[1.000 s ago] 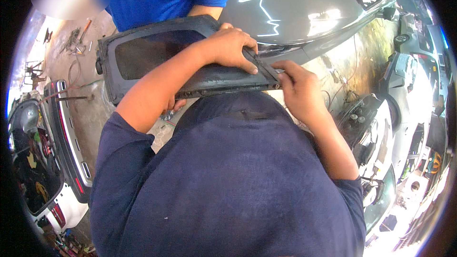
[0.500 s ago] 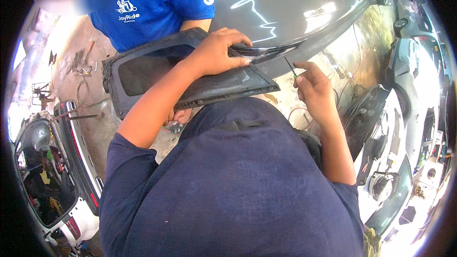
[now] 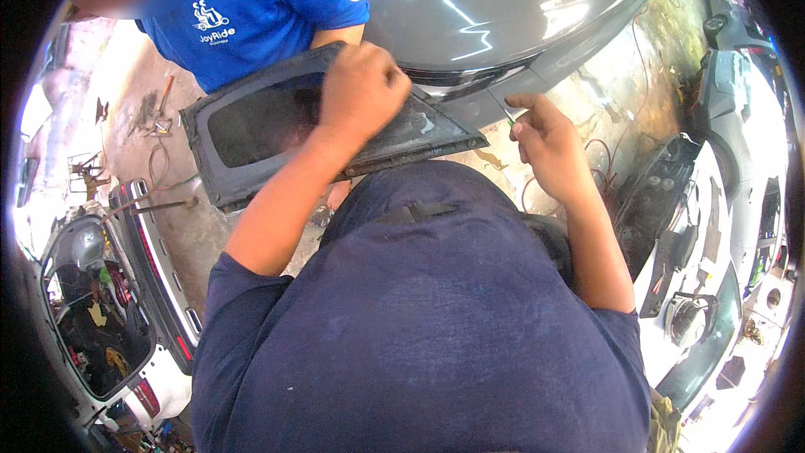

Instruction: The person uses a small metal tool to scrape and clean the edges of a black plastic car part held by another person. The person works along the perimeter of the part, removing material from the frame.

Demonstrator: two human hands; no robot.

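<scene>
- The dark framed window panel [image 3: 402, 142] is held aslant above the floor [image 3: 126, 134], between the wearer's navy shirt [image 3: 419, 310] and a co-worker in a blue shirt [image 3: 235, 21]; its pointed corner faces right.
- The left hand [image 3: 366, 88] is over the panel's far side, its fingers curled in; blur leaves it unclear whether they touch the frame. That forearm crosses the panel and hides part of the glass.
- The right hand [image 3: 547, 144] is near the pointed corner but apart from it, thumb and fingers pinching a thin tool with a green part [image 3: 511, 120], the index finger reaching out past it.
- The co-worker's forearm [image 3: 339, 35] meets the panel's far edge, so the body closes off that side; a bit of skin shows beneath the near edge.
- Beyond the panel, a grey car hood [image 3: 495, 8] fills the space.
- At the left are an orange-handled tool [image 3: 167, 84] and a thin hose [image 3: 153, 164] on the floor, then a bumper [image 3: 163, 260] with a red strip, beside a white vehicle body [image 3: 173, 382].
- At the right, more white bodywork [image 3: 713, 210] stands close by.
</scene>
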